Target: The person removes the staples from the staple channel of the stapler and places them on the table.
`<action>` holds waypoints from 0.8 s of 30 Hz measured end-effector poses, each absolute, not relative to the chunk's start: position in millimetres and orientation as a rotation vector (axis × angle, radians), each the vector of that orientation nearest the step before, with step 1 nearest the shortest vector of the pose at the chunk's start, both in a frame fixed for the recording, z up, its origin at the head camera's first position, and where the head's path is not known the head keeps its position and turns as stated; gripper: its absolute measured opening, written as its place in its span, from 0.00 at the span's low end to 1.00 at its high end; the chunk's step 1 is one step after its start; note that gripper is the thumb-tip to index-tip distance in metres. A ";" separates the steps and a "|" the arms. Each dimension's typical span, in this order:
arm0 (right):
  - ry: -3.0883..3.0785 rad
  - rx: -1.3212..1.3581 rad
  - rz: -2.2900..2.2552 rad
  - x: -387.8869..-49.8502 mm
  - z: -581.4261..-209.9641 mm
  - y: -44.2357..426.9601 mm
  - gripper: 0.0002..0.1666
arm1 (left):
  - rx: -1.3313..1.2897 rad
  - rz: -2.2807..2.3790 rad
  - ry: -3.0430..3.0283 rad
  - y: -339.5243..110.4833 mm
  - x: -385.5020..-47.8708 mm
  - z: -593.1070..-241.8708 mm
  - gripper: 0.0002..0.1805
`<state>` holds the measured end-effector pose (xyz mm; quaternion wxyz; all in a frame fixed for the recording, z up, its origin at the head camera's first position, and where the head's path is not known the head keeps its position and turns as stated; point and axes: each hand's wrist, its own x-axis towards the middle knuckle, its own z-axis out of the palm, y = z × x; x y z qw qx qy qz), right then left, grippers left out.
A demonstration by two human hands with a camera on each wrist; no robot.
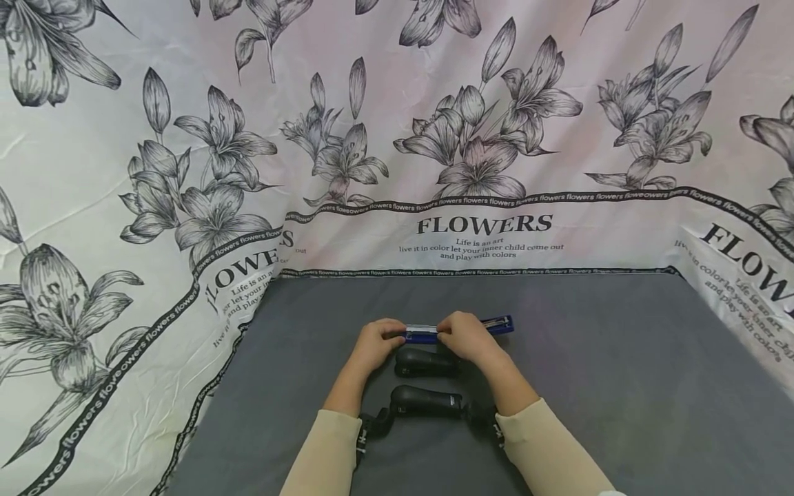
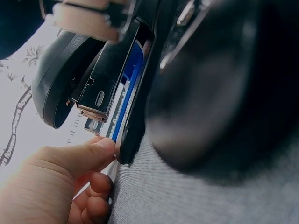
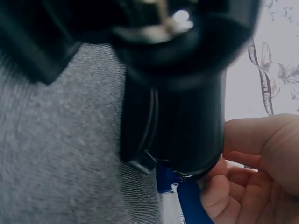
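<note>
A narrow blue object with a clear or silvery upper strip (image 1: pixel 422 335) lies between the two hands in the head view. My left hand (image 1: pixel 374 346) pinches its left end between thumb and fingers; the left wrist view shows the thumb of that hand (image 2: pixel 51 186) against a blue edge (image 2: pixel 125 109). My right hand (image 1: pixel 469 339) pinches the other end, its fingers partly hiding it. Another blue piece (image 1: pixel 500 324) with metallic parts sticks out beyond the right hand; whether the two join is hidden. In the right wrist view, the right hand (image 3: pixel 257 172) is beside blue material (image 3: pixel 192 203).
Two black stapler-like objects lie across the grey cloth (image 1: pixel 608 372), one (image 1: pixel 424 362) just below the hands and one (image 1: pixel 426 401) nearer the body between the forearms. Behind the cloth hangs a flower-printed curtain (image 1: pixel 347 241).
</note>
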<state>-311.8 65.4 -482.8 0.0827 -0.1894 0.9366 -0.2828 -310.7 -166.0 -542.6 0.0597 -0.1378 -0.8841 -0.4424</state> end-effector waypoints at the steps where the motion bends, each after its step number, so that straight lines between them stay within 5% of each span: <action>1: 2.814 -0.549 -0.866 -312.1 -484.2 65.1 0.13 | -0.427 -1.320 -2.670 -166.0 -310.4 -542.9 0.11; 10: 2.888 -0.444 -1.138 -316.2 -495.1 59.1 0.06 | -0.370 -1.358 -2.687 -165.6 -311.8 -544.6 0.11; 24: 2.851 -0.430 -1.265 -314.7 -493.5 60.6 0.11 | -0.364 -1.369 -2.682 -165.9 -313.0 -545.9 0.11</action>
